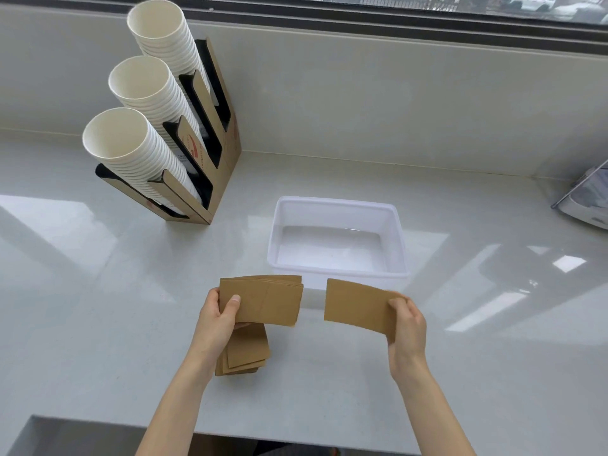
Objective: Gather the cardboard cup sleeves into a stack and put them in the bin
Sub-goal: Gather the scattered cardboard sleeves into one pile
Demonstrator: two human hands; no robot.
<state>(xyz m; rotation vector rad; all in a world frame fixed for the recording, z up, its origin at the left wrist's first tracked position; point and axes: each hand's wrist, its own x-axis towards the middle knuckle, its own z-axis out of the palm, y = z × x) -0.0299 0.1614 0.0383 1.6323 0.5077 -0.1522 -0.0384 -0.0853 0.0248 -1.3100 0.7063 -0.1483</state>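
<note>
Here, sleeve stack (263, 299) in left hand (217, 319), single sleeve (358, 306) in right hand (406, 325), both long axes crosswise

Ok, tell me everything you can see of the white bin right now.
The white bin is a rectangular, open-topped tub of what looks like glossy, slightly translucent plastic, with rounded corners and a rolled rim. It stands upright on the pale countertop, just beyond both hands and to the right of the cup holder. Its inside is empty; no sleeve lies in it yet. Nothing touches it: the single sleeve in the right hand overlaps its near wall in view only.
</note>
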